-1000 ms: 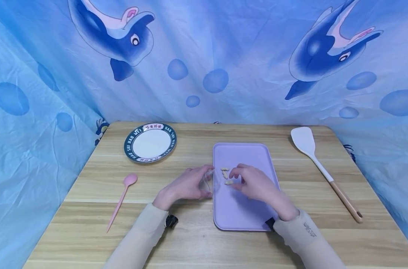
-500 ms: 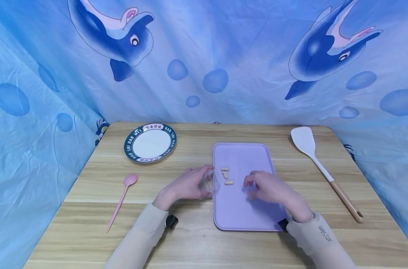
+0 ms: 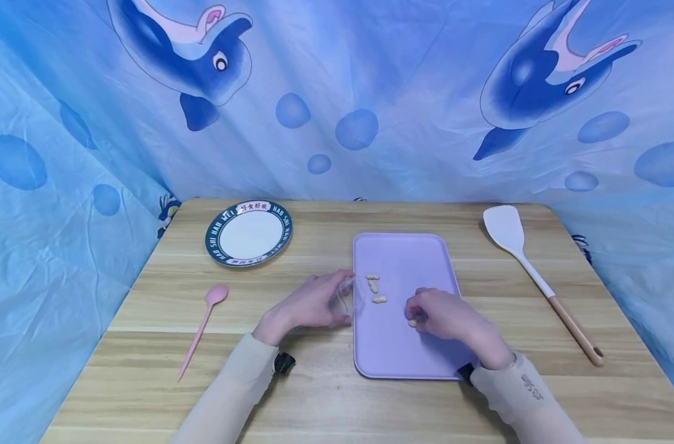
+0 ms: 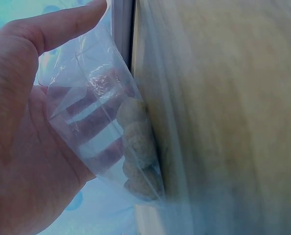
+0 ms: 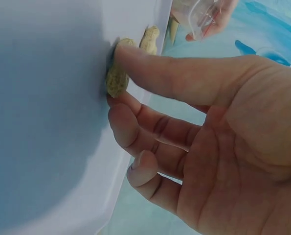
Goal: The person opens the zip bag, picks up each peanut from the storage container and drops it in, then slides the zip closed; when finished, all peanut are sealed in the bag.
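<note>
Here, pale sleeves reach in from the near edge, a black band showing at each wrist. The right hand is over the tray, pinching a peanut between thumb and finger near the middle of the purple surface; its other fingers curl loosely. Whether that peanut touches the tray I cannot tell. To the left, the left hand holds a clear bag, thumb and fingers around it, at the tray's left edge. Several nuts sit inside, along the bag's lower side.

Just right of the bag, three loose peanuts lie on the tray: two close together, one slightly nearer. A pink spoon lies on the wooden counter at far left, a white spatula with a wooden handle at right. Farther back, at left, is a green-rimmed plate, and behind the counter hangs a blue curtain printed with dolphins.
</note>
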The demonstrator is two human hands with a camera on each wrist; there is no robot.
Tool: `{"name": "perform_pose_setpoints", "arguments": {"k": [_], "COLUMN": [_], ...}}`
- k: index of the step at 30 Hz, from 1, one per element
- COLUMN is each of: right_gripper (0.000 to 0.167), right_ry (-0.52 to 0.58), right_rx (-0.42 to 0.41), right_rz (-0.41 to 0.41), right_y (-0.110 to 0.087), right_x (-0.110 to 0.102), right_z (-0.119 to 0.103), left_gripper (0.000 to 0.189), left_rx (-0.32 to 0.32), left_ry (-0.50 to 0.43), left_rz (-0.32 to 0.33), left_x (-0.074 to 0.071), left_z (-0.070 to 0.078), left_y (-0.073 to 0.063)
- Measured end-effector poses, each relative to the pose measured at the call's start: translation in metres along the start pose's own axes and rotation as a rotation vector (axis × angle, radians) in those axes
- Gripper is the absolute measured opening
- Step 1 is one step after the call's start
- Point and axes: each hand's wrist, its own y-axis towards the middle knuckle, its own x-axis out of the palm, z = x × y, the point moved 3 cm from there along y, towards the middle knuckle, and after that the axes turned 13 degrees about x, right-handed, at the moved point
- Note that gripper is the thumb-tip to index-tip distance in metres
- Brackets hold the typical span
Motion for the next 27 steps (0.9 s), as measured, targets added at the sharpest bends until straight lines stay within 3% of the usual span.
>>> {"name": "perform_pose_setpoints", "arguments": {"k": [27], "right_gripper": [0.022], "right_ry": [-0.009], "right_rx": [0.029], "right_rz": [0.014], "right_y": [0.0008], "right_x": [0.0006], "right_z": [-0.004], "left_gripper": [0.087], "left_rx": [0.0], "left_ry": [0.007], "left_rz": [0.001], "left_x": [-0.0004], "left_z": [0.0015], "left_y": [-0.0008]}}
